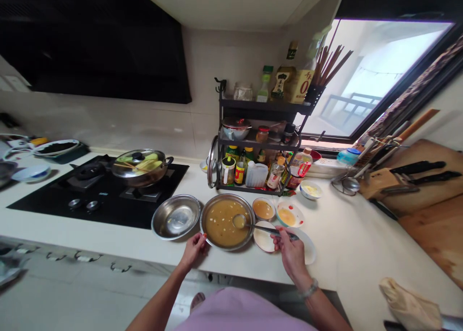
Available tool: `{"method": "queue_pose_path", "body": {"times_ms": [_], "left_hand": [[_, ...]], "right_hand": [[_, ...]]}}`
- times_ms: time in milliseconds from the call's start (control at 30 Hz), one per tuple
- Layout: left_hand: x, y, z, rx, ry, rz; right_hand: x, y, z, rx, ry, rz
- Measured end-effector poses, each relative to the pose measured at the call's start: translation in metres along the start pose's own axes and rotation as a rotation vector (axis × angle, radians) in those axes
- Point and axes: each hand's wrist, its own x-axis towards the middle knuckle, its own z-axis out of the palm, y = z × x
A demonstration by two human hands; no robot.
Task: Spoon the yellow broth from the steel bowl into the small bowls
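A steel bowl of yellow-brown soup (227,221) stands on the white counter in front of me. My left hand (194,249) grips its near rim, thumb on the edge. My right hand (287,248) is closed on the handle of a metal ladle (240,221), whose cup dips into the soup. Just right of the big bowl sit two small bowls with soup in them (264,208) (289,216). Two white small bowls (263,239) (307,251) lie under and beside my right hand.
An empty steel bowl (176,216) sits left of the soup. A black hob (101,191) carries a lidded pan (140,166). A condiment rack (256,143) stands behind. Knives and a chopping board (430,177) lie at the right, a cloth (408,304) near the edge.
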Motion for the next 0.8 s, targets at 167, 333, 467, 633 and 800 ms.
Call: {"method": "queue_pose_path", "body": {"times_ms": [167,333,467,633,800], "left_hand": [[0.000,-0.001,0.000,-0.010,-0.006,0.006],[-0.001,0.001,0.001,-0.009,-0.005,-0.002],[0.000,0.001,0.001,-0.019,-0.004,-0.003],[0.001,-0.003,-0.001,-0.029,-0.023,-0.008],[0.001,-0.001,-0.001,-0.018,-0.020,-0.026]], "right_hand": [[0.002,-0.006,-0.001,0.029,0.021,0.015],[0.008,-0.013,-0.006,0.058,0.047,-0.007],[0.020,-0.024,-0.021,0.082,0.110,-0.037],[0.040,-0.038,-0.052,0.111,0.202,-0.107],[0.054,-0.041,-0.088,0.060,0.364,-0.239]]}}
